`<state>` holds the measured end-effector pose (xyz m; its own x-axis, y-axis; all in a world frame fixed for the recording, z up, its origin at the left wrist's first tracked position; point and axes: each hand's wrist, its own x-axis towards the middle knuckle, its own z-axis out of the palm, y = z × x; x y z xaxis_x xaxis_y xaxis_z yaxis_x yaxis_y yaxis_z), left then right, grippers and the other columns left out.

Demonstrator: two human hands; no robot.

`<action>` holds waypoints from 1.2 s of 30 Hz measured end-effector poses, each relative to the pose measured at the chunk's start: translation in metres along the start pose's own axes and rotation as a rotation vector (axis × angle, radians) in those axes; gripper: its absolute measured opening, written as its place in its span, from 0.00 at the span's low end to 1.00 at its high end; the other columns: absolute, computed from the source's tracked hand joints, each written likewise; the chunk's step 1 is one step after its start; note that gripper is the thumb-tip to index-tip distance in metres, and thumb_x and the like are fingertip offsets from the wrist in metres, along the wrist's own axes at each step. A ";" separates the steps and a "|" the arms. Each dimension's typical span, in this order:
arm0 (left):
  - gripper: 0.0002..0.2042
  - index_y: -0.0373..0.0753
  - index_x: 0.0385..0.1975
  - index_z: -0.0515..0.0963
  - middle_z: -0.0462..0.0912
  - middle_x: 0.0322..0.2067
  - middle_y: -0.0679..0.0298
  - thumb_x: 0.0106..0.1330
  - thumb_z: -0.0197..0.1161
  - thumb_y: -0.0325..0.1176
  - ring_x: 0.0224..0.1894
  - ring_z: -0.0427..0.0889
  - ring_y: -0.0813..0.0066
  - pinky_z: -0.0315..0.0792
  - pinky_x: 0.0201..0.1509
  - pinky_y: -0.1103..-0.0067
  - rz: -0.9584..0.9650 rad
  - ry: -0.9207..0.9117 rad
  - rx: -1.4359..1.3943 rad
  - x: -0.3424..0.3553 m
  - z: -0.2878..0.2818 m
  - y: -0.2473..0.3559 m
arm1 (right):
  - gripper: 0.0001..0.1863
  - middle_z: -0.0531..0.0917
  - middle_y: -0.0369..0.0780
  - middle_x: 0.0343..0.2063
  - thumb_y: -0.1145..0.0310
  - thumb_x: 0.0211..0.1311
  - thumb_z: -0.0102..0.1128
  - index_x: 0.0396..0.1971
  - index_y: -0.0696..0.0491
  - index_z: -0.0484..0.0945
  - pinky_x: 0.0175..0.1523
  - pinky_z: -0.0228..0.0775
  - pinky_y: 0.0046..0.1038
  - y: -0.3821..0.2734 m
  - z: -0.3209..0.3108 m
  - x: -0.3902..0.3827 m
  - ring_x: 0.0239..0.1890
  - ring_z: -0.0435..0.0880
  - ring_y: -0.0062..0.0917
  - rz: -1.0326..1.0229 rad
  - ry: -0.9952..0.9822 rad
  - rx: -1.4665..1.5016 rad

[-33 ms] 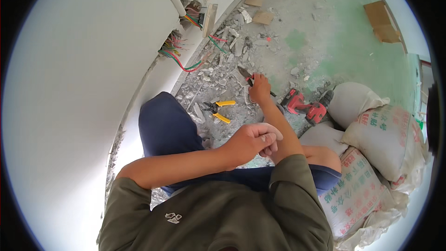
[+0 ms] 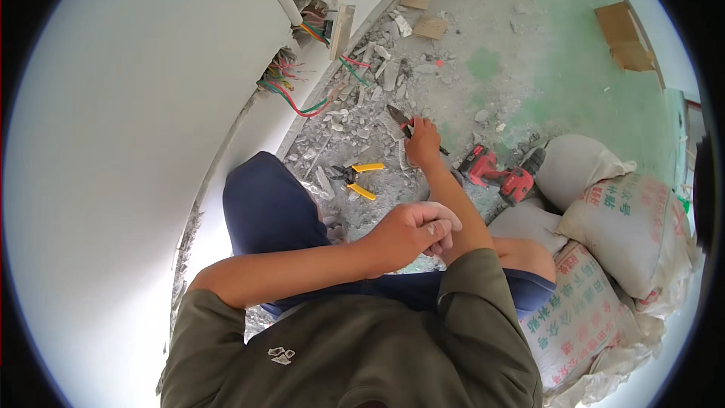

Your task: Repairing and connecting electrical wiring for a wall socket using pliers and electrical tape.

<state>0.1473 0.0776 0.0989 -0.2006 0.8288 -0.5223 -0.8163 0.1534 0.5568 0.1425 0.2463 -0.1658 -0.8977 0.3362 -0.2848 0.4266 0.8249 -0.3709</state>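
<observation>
My right hand reaches forward over the rubble, its fingers wrapped round the handles of a pair of pliers. The dark jaws of these pliers point up and to the left, just above the broken pieces. My left hand is closed, with its fingers curled and dusty pale at the tips. It lies across my right forearm, and nothing shows sticking out of it. Wire strippers with yellow handles rest spread on the floor between my left knee and my right hand.
A red and black cordless drill lies right of my right forearm. Full white sacks are piled at the right. Coloured wires hang from holes in the left wall, above rubble. Cardboard leans at the far right.
</observation>
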 end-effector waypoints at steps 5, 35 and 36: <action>0.09 0.33 0.40 0.76 0.78 0.27 0.66 0.69 0.51 0.31 0.31 0.75 0.80 0.71 0.37 0.80 0.157 -0.004 0.213 0.017 0.009 -0.003 | 0.28 0.73 0.43 0.44 0.73 0.46 0.64 0.51 0.51 0.67 0.50 0.67 0.44 0.001 0.016 0.018 0.50 0.72 0.41 -0.029 0.079 0.109; 0.10 0.35 0.38 0.77 0.79 0.28 0.64 0.64 0.49 0.23 0.32 0.78 0.77 0.72 0.41 0.79 0.230 0.174 0.459 0.062 -0.025 -0.033 | 0.21 0.80 0.48 0.41 0.58 0.55 0.63 0.44 0.54 0.71 0.48 0.73 0.43 0.022 0.026 -0.045 0.47 0.80 0.45 0.468 -0.194 -0.109; 0.10 0.35 0.38 0.77 0.79 0.28 0.64 0.64 0.49 0.23 0.32 0.78 0.77 0.72 0.41 0.79 0.230 0.177 0.454 0.062 -0.026 -0.034 | 0.18 0.81 0.48 0.38 0.59 0.54 0.63 0.41 0.54 0.73 0.46 0.74 0.42 0.023 0.025 -0.045 0.44 0.81 0.44 0.451 -0.136 -0.095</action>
<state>0.1490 0.1100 0.0308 -0.4674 0.7708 -0.4328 -0.4317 0.2283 0.8727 0.1955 0.2386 -0.1829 -0.6005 0.6125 -0.5140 0.7524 0.6505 -0.1037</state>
